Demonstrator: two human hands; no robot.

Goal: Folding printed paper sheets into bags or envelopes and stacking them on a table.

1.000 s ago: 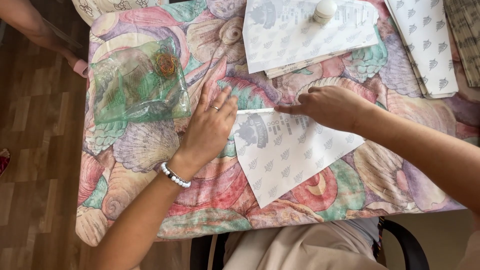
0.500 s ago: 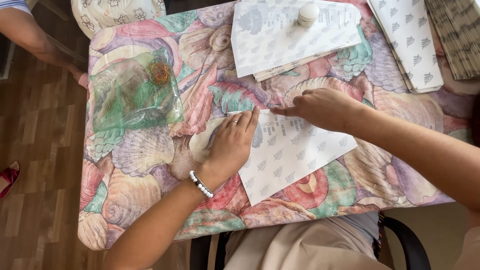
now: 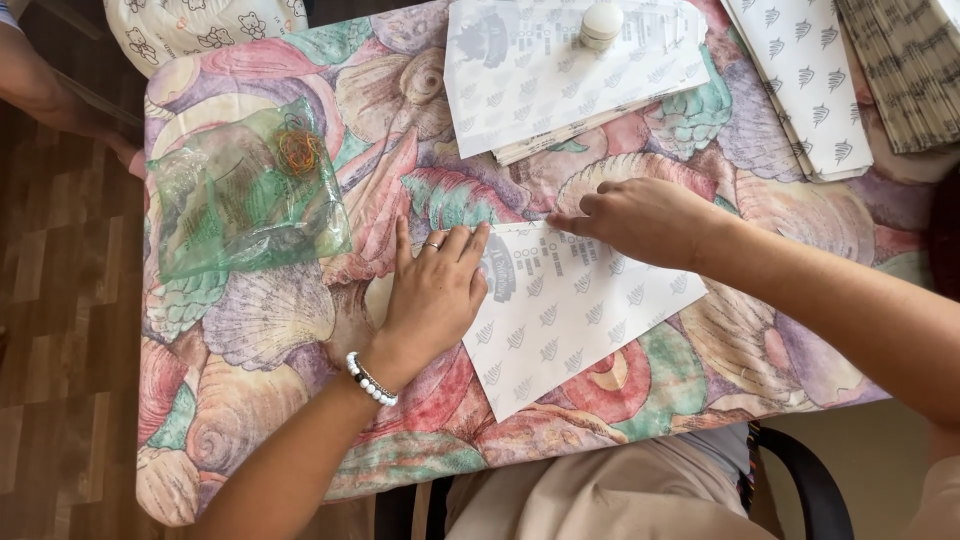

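Since half a second ago, left hand [image 3: 432,292] has slid down onto the left edge of the white patterned paper sheet [image 3: 570,312], flat with fingers spread. Right hand [image 3: 640,218] pinches narrowly at its top edge. Sheet lies creased, smooth, on the glossy seashell-print tabletop [image 3: 260,330] above wooden floor [image 3: 60,300].

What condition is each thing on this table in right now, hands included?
Left hand: flat, palm down, on the left edge of the patterned paper sheet.
Right hand: fingertips pressing the sheet's top edge.
Patterned paper sheet: lying flat, skewed on the tablecloth.
Paper stack: loosely piled, weighted by a small white jar, lid on.
Clear plastic bag: crumpled, rubber bands inside.
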